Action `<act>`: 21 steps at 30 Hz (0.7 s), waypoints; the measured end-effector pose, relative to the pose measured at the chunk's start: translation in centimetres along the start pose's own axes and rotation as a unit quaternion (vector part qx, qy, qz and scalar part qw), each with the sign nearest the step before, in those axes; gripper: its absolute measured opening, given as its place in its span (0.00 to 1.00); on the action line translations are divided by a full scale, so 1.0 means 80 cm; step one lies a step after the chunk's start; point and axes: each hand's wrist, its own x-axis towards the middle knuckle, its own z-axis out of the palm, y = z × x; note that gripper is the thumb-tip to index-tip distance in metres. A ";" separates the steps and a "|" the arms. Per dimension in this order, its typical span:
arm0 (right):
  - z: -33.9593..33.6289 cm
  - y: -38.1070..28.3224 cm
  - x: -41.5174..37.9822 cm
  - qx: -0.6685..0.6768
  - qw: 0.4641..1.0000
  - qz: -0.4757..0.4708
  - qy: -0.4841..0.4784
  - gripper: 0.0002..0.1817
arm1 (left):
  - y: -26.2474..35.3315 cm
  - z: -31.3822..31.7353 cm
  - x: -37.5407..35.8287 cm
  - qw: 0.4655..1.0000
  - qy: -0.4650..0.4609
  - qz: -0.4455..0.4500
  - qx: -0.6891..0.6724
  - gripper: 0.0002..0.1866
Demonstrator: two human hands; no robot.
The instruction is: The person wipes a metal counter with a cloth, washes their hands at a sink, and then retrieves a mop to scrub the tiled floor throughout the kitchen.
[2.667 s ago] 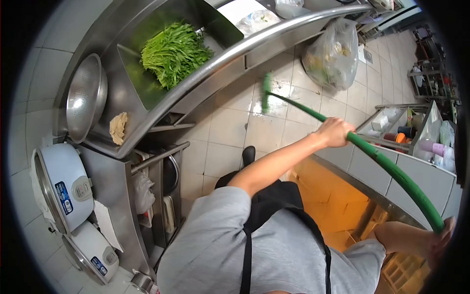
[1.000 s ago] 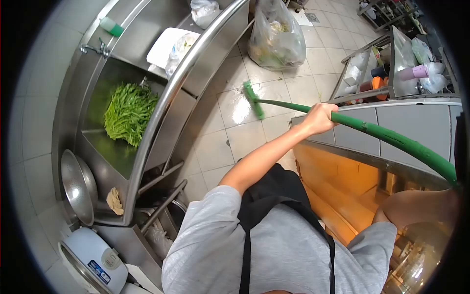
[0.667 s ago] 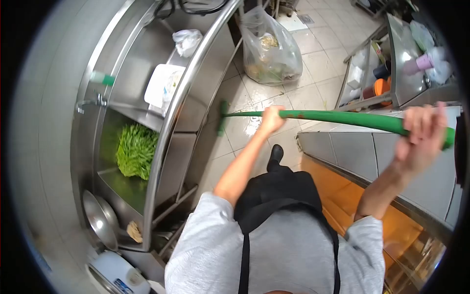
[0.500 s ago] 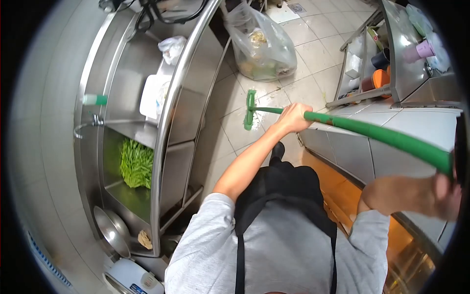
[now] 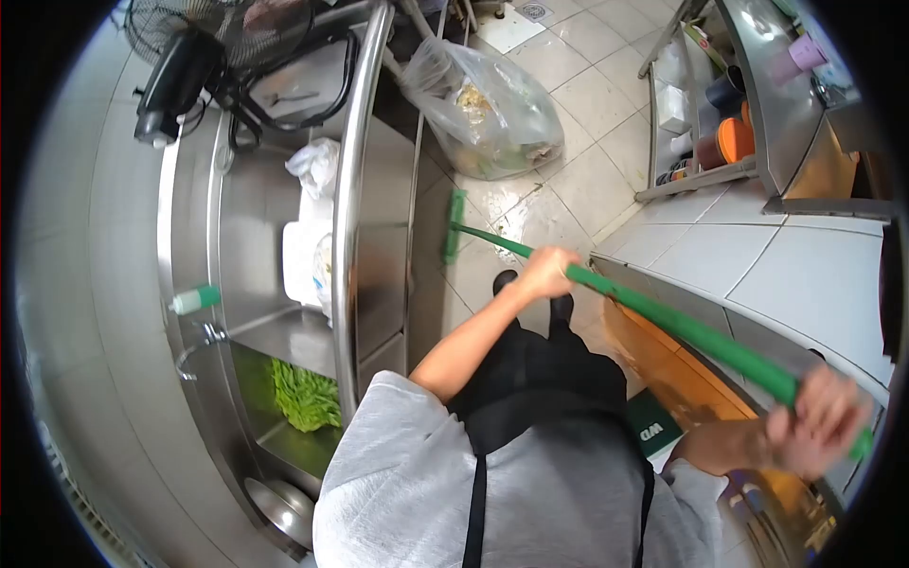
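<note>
A long-handled green push broom (image 5: pixel 677 325) slants across my front. Its narrow head (image 5: pixel 455 227) rests on the wet tiles beside the sink unit; motion softens it, so the bristles are not clear. My left hand (image 5: pixel 549 272) is closed around the lower part of the handle, knuckles up. Near the handle's top end, my right hand (image 5: pixel 822 421) wraps it, somewhat blurred. The handle's tip shows just past that hand.
Along the left runs a steel sink unit (image 5: pixel 352 189) with leafy greens (image 5: pixel 305 396) in one basin. A clear rubbish bag (image 5: pixel 497 118) stands on the floor ahead. A steel shelf (image 5: pixel 696 185) with cups and containers is at the right, above a tiled ledge (image 5: pixel 757 260).
The broom head has shifted left, closer to the sink unit. My right hand has come down and inward, now fully in view. The camera view has turned, showing a fan at upper left.
</note>
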 end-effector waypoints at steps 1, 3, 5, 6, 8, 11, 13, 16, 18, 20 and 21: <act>-0.011 -0.015 0.000 0.128 0.991 -0.019 -0.025 0.15 | 0.026 -0.020 0.002 0.998 -0.062 0.011 0.012 0.05; -0.013 -0.020 -0.011 0.245 0.968 -0.044 -0.045 0.15 | 0.022 -0.033 0.011 0.994 -0.084 0.037 0.054 0.06; -0.001 0.004 -0.029 0.185 0.983 0.005 -0.004 0.14 | -0.022 -0.053 0.025 0.993 -0.063 0.035 0.098 0.06; 0.002 0.040 -0.048 0.148 0.988 0.012 0.052 0.14 | -0.055 -0.064 0.036 0.992 -0.040 0.032 0.116 0.07; 0.023 0.140 -0.095 0.087 0.986 0.030 0.142 0.13 | -0.130 -0.084 0.060 0.984 0.003 0.038 0.173 0.07; 0.031 0.185 -0.114 0.027 0.974 0.067 0.214 0.13 | -0.232 -0.048 0.082 0.980 0.060 -0.005 0.191 0.10; 0.015 0.180 -0.122 -0.015 0.963 0.092 0.253 0.13 | -0.239 -0.033 0.091 0.978 0.009 -0.055 0.199 0.12; -0.007 0.147 -0.127 -0.025 0.971 0.129 0.201 0.13 | -0.218 -0.011 0.078 0.986 0.041 0.003 0.162 0.15; -0.011 0.111 -0.120 -0.052 0.971 0.121 0.201 0.13 | -0.189 -0.002 0.060 0.987 0.037 0.020 0.156 0.15; -0.018 0.064 -0.105 -0.037 0.979 0.108 0.168 0.13 | -0.147 0.013 0.040 0.992 0.007 0.040 0.116 0.15; -0.023 0.039 -0.095 -0.013 0.985 0.098 0.141 0.13 | -0.128 0.023 0.027 0.994 -0.001 0.062 0.087 0.12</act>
